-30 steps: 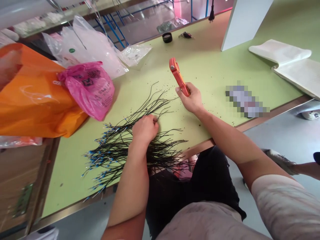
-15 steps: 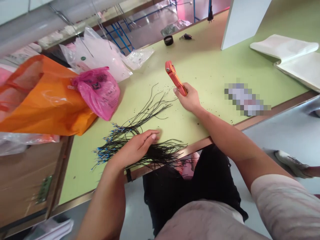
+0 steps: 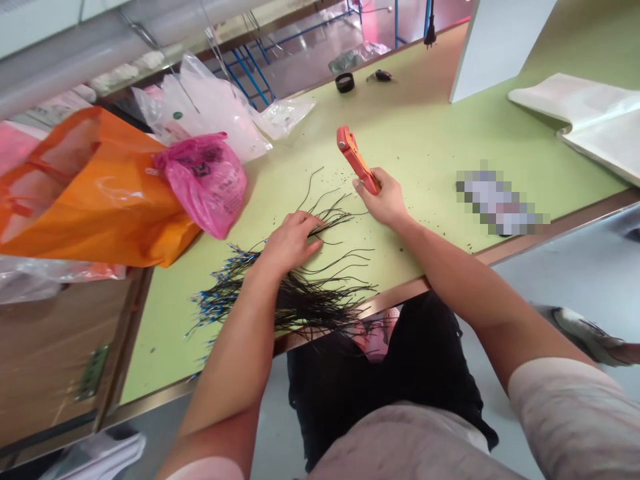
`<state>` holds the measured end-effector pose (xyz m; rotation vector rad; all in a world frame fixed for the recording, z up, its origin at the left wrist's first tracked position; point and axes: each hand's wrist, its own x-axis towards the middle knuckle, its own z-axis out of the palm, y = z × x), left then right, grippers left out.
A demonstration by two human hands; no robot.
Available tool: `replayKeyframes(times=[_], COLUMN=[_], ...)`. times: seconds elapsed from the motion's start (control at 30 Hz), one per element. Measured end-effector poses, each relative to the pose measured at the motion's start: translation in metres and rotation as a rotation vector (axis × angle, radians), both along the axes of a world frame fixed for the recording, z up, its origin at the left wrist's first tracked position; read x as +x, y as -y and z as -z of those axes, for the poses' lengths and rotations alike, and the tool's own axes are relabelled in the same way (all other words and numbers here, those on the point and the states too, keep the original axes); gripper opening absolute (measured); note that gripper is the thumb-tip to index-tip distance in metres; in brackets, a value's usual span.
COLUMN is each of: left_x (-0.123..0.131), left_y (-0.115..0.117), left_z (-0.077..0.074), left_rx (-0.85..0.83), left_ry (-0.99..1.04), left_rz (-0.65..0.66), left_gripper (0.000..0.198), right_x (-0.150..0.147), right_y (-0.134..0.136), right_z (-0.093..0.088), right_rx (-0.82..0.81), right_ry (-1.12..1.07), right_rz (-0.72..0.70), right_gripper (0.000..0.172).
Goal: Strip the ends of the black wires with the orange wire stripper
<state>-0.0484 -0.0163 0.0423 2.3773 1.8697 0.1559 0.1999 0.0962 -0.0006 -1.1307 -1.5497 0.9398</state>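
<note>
On a pale green table point(image 3: 430, 140), a loose bundle of black wires point(image 3: 295, 300) lies fanned out just inside the near edge, with small blue terminals point(image 3: 217, 300) on the ends toward the left. The left hand point(image 3: 293, 243) rests open on the upper strands, fingers spread, pinning the bundle while a few wires fan out beyond it. A flat, light touch like this looks right for the job, since it steadies thin wires without kinking them. The right hand point(image 3: 385, 199) is closed around the handles of orange pliers point(image 3: 355, 159), held up with the nose pointing away from the wires and well clear of them. Tiny black bits point(image 3: 340, 179) are scattered across the table around both hands.

Farther left, a pink plastic bag point(image 3: 207, 183) leans against an orange bag point(image 3: 95, 200), with clear plastic bags point(image 3: 210, 110) behind them. The pink bag has dark print, but it is too creased to read. Toward the far edge sit a small black cap point(image 3: 345, 82) and a small dark object point(image 3: 379, 75). On the right lie a blurred object point(image 3: 500, 203) and folded white sheets point(image 3: 585, 120), near a white panel point(image 3: 500, 47). A blue metal rack point(image 3: 250, 67) shows past the table.
</note>
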Motion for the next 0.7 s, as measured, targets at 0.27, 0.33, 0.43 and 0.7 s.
replayKeyframes(times=[0.27, 0.33, 0.43, 0.7], left_x=[0.017, 0.026, 0.038, 0.033], left_y=[-0.001, 0.006, 0.008, -0.005], left_z=[0.011, 0.009, 0.012, 0.036], left_rx=[0.321, 0.309, 0.174, 0.112], left_ry=[0.194, 0.229, 0.225, 0.612], left_rz=[0.016, 0.027, 0.067, -0.069], left_gripper=[0.043, 0.032, 0.031, 0.031], right_x=[0.003, 0.003, 0.004, 0.004], right_y=[-0.002, -0.003, -0.004, 0.000], right_z=[0.002, 0.002, 0.002, 0.001], right_rx=[-0.010, 0.001, 0.021, -0.016], right_ry=[0.027, 0.027, 0.013, 0.068], right_rz=[-0.004, 0.003, 0.028, -0.143], right_gripper=[0.047, 0.048, 0.049, 0.055])
